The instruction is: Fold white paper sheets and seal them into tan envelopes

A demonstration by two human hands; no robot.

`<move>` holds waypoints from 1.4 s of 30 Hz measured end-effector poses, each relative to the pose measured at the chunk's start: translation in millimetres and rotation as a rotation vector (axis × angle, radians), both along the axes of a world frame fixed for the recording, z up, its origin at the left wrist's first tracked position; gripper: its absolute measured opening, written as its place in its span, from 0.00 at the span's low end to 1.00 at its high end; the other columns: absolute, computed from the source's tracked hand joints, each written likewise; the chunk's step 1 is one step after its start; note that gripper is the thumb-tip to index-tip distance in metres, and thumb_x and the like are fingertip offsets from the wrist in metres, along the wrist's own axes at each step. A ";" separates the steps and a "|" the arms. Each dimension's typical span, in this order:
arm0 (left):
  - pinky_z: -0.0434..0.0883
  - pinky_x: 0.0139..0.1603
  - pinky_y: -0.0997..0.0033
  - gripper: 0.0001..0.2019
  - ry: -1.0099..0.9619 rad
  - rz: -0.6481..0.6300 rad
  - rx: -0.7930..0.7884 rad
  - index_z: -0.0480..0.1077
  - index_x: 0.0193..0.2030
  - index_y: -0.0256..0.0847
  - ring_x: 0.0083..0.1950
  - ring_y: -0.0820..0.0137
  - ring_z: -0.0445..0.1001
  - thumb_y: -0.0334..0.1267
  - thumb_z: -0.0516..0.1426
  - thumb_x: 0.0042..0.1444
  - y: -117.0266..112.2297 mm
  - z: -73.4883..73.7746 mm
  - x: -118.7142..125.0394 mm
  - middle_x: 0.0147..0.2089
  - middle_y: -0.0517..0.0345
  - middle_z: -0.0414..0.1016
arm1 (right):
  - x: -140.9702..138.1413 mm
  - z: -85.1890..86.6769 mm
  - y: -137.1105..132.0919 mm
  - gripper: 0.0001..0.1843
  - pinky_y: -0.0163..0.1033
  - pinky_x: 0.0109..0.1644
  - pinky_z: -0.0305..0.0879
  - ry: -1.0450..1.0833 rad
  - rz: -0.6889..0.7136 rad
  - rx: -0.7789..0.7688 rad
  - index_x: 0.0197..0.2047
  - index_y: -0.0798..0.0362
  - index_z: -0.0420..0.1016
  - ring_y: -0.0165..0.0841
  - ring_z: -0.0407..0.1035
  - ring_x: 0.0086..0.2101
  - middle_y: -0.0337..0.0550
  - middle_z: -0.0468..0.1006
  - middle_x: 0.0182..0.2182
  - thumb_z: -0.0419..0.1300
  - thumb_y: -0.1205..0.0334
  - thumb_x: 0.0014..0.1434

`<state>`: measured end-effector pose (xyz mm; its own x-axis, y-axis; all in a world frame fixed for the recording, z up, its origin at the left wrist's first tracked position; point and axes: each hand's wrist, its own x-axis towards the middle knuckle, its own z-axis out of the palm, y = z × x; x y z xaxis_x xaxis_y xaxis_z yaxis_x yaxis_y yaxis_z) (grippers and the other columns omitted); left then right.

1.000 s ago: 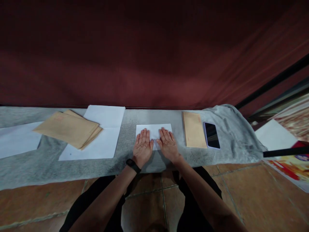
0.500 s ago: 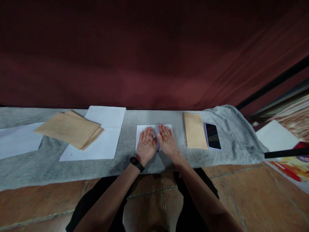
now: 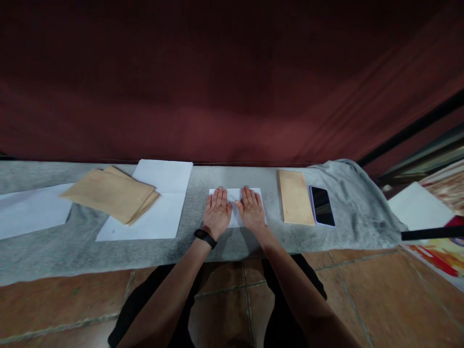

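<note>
A folded white sheet of paper (image 3: 235, 194) lies on the grey felt cloth (image 3: 195, 241) in front of me. My left hand (image 3: 217, 213), with a black band on its wrist, lies flat on the paper's left half, fingers stretched out. My right hand (image 3: 251, 210) lies flat on the right half, fingers also straight and close together. The two hands sit side by side, almost touching. Neither hand grips anything.
A stack of brown envelopes (image 3: 113, 200) rests on a large white sheet (image 3: 155, 215) to the left. Another white sheet (image 3: 29, 215) lies at the far left. To the right are one brown envelope (image 3: 295, 203) and a dark phone (image 3: 322, 206). A maroon curtain hangs behind.
Both hands slid a little away from me over the folded paper, staying flat. The view shifted slightly to the left.
</note>
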<state>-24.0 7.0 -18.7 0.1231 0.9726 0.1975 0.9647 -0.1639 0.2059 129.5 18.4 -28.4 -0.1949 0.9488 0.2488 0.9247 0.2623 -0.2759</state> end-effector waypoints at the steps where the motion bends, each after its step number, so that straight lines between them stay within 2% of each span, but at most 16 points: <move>1: 0.50 0.78 0.50 0.30 -0.002 0.006 0.001 0.54 0.75 0.25 0.79 0.57 0.50 0.39 0.41 0.71 -0.6 0.4 -1.7 0.77 0.38 0.54 | 3.0 -1.3 0.0 0.33 0.55 0.75 0.46 -0.010 -0.008 0.009 0.74 0.64 0.58 0.46 0.54 0.71 0.58 0.58 0.73 0.41 0.51 0.76; 5: 0.51 0.77 0.49 0.30 -0.020 0.033 0.003 0.55 0.75 0.25 0.79 0.55 0.51 0.41 0.42 0.71 -3.0 2.1 -7.6 0.77 0.38 0.54 | 17.6 -0.6 1.9 0.32 0.56 0.73 0.50 -0.005 -0.062 0.023 0.73 0.66 0.59 0.48 0.56 0.70 0.62 0.60 0.71 0.45 0.53 0.75; 8: 0.52 0.77 0.48 0.31 -0.038 0.060 0.021 0.55 0.75 0.25 0.79 0.54 0.51 0.43 0.43 0.71 -5.0 2.4 -10.5 0.76 0.36 0.55 | 32.3 9.5 5.9 0.29 0.55 0.69 0.57 0.041 -0.147 -0.035 0.71 0.65 0.62 0.48 0.62 0.66 0.63 0.66 0.68 0.49 0.58 0.72; 11: 0.52 0.76 0.45 0.31 -0.045 0.059 0.024 0.56 0.74 0.24 0.78 0.51 0.52 0.43 0.43 0.71 -7.5 3.4 -11.1 0.76 0.33 0.55 | 47.3 24.3 9.9 0.27 0.49 0.63 0.64 0.096 -0.250 -0.138 0.68 0.62 0.66 0.46 0.71 0.58 0.62 0.74 0.61 0.53 0.62 0.69; 16: 0.52 0.76 0.41 0.30 -0.028 0.021 -0.001 0.58 0.73 0.25 0.78 0.48 0.52 0.42 0.44 0.70 -15.5 10.0 -6.3 0.76 0.34 0.56 | 62.2 36.9 12.5 0.20 0.43 0.52 0.70 0.214 -0.375 -0.313 0.59 0.56 0.75 0.43 0.78 0.46 0.55 0.82 0.46 0.58 0.58 0.66; 20: 0.51 0.76 0.42 0.30 0.008 -0.022 -0.043 0.57 0.74 0.26 0.78 0.49 0.52 0.41 0.44 0.70 -21.9 15.5 -2.3 0.76 0.37 0.55 | 67.4 36.2 13.4 0.16 0.41 0.44 0.70 0.499 -0.387 -0.426 0.51 0.52 0.77 0.40 0.78 0.40 0.46 0.83 0.36 0.62 0.60 0.59; 23: 0.51 0.76 0.43 0.29 0.008 -0.034 -0.064 0.58 0.74 0.28 0.78 0.49 0.52 0.40 0.44 0.70 -22.5 19.6 -1.3 0.77 0.38 0.55 | 72.2 37.5 10.5 0.09 0.38 0.34 0.68 0.668 -0.314 -0.569 0.40 0.53 0.79 0.37 0.76 0.31 0.41 0.80 0.27 0.62 0.60 0.55; 26: 0.51 0.76 0.43 0.27 -0.048 -0.065 -0.051 0.60 0.73 0.31 0.79 0.51 0.51 0.40 0.45 0.71 -21.5 28.7 -0.9 0.77 0.39 0.55 | 78.8 40.3 4.6 0.11 0.36 0.27 0.65 0.911 -0.266 -0.656 0.36 0.52 0.78 0.35 0.73 0.26 0.40 0.80 0.26 0.64 0.55 0.52; 29: 0.54 0.76 0.46 0.27 -0.162 -0.160 -0.002 0.58 0.74 0.36 0.79 0.54 0.51 0.45 0.46 0.72 -23.3 43.6 0.2 0.77 0.43 0.55 | 86.5 43.1 -0.5 0.18 0.37 0.28 0.68 1.233 -0.298 -0.635 0.37 0.51 0.75 0.36 0.75 0.29 0.43 0.82 0.31 0.69 0.50 0.46; 32: 0.58 0.74 0.49 0.29 -0.247 -0.293 0.036 0.58 0.74 0.40 0.77 0.56 0.55 0.50 0.49 0.71 -28.6 57.2 2.3 0.77 0.45 0.57 | 92.1 45.6 -5.3 0.20 0.41 0.34 0.75 1.312 -0.313 -0.592 0.39 0.48 0.73 0.41 0.78 0.36 0.48 0.83 0.38 0.69 0.47 0.47; 35: 0.61 0.72 0.49 0.31 -0.243 -0.384 0.024 0.58 0.74 0.42 0.74 0.54 0.60 0.51 0.55 0.68 -33.7 61.1 5.8 0.76 0.46 0.59 | 90.6 46.0 -13.8 0.21 0.47 0.42 0.79 1.402 -0.286 -0.627 0.43 0.48 0.73 0.44 0.80 0.41 0.49 0.84 0.42 0.69 0.48 0.48; 39: 0.65 0.71 0.55 0.29 -0.222 -0.390 -0.045 0.59 0.74 0.45 0.73 0.60 0.63 0.33 0.54 0.66 -36.3 51.0 10.7 0.76 0.51 0.61 | 75.4 42.1 -32.8 0.23 0.52 0.48 0.79 1.516 -0.224 -0.761 0.43 0.50 0.74 0.45 0.81 0.42 0.48 0.84 0.44 0.73 0.51 0.47; 42: 0.66 0.72 0.58 0.32 -0.238 -0.402 -0.089 0.64 0.71 0.44 0.73 0.64 0.64 0.23 0.52 0.60 -35.6 41.1 10.2 0.73 0.52 0.65 | 64.7 43.0 -47.6 0.21 0.52 0.51 0.77 1.522 -0.127 -0.921 0.43 0.53 0.75 0.42 0.81 0.40 0.50 0.84 0.42 0.72 0.51 0.50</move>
